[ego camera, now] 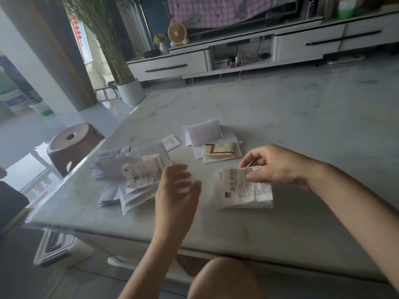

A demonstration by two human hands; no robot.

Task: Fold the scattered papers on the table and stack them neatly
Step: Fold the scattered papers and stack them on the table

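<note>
A loose heap of printed paper leaflets (133, 175) lies on the pale table (280, 117) at the left. A folded stack of papers (241, 190) with large printed characters sits right of centre. My right hand (278, 165) pinches the top edge of this stack between thumb and fingers. My left hand (179, 186) hovers blurred between the heap and the stack, fingers apart and holding nothing. Further back lies another pile of folded papers (213, 143) with a red-and-cream leaflet on it, and a small white slip (171, 142) lies beside it.
A brown round stool (73, 145) stands off the table's left edge. A white plant pot (130, 90) stands beyond the far left corner. A TV cabinet (259, 50) runs along the back. My knee (224, 279) shows under the near edge.
</note>
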